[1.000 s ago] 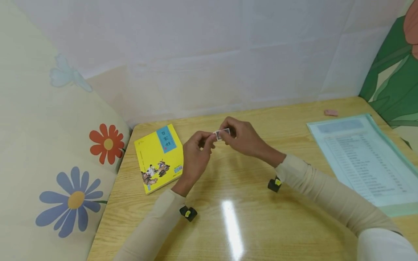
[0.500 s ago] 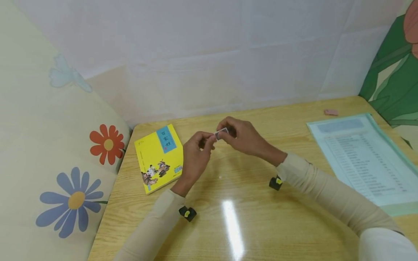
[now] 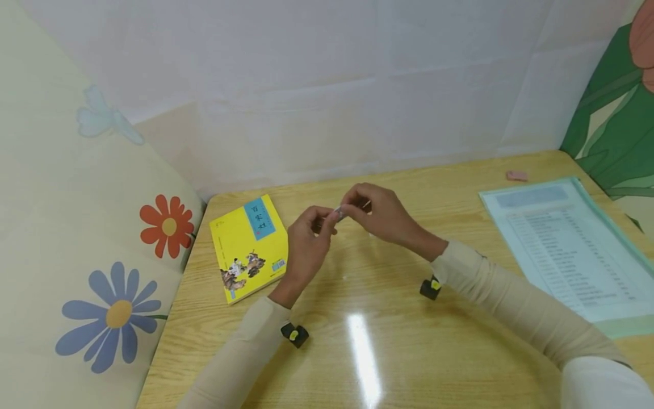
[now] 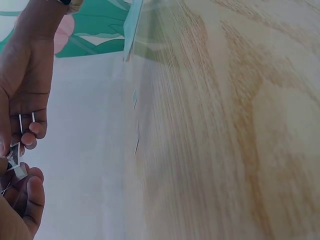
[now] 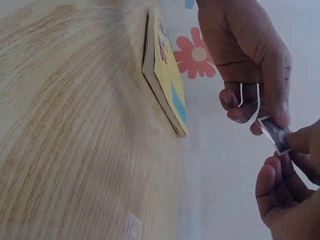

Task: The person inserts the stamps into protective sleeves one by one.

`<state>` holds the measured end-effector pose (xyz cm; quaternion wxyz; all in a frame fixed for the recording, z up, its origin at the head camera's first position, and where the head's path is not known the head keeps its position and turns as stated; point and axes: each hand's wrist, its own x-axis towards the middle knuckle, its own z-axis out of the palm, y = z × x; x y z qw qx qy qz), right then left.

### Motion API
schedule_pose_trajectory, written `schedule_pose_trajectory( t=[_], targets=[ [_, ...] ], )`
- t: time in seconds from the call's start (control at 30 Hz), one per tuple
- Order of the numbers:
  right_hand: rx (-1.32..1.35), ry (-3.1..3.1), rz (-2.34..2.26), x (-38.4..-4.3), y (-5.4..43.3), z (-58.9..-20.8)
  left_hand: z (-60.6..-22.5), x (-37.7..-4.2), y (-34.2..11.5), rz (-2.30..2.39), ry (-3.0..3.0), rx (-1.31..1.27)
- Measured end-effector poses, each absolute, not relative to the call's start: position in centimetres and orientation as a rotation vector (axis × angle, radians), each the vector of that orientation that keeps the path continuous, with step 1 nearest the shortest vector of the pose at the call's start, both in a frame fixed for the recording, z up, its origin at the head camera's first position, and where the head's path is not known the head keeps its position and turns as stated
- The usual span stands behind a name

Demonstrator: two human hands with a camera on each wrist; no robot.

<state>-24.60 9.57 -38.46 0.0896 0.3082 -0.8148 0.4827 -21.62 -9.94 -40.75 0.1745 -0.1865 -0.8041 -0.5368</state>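
Both hands meet above the wooden table [image 3: 388, 341], right of a yellow book [image 3: 248, 248]. Between their fingertips is a small dark picture piece with a white border [image 5: 276, 135], perhaps a sticker or tiny photo. My left hand [image 3: 308, 241] pinches one end with thumb and fingers. My right hand [image 3: 378, 213] pinches the other end, and its fingers cover most of the piece in the head view. White-edged clear strips [image 5: 250, 100] show among the left hand's fingers in the right wrist view. Similar white edges show in the right hand's fingers [image 4: 35, 127].
A pale printed sheet in a green-edged sleeve [image 3: 562, 250] lies at the right, with a small pink block [image 3: 517, 176] behind it. One small white-edged card [image 5: 133, 229] lies on the table in the right wrist view. Walls bound the table's back and left.
The picture piece has turned and tilted between the fingertips, so less of it shows now. My right fingertips have closed in toward the left ones. The left hand stays nearly still.
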Motion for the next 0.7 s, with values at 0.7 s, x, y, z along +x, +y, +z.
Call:
schedule_pose_trajectory(
  t=[0.7],
  targets=[
    [0.923,-2.433,1.420,-24.49,9.72,-38.81,-40.44,-21.46,-9.85,-1.481,-2.290,-0.490]
  ],
)
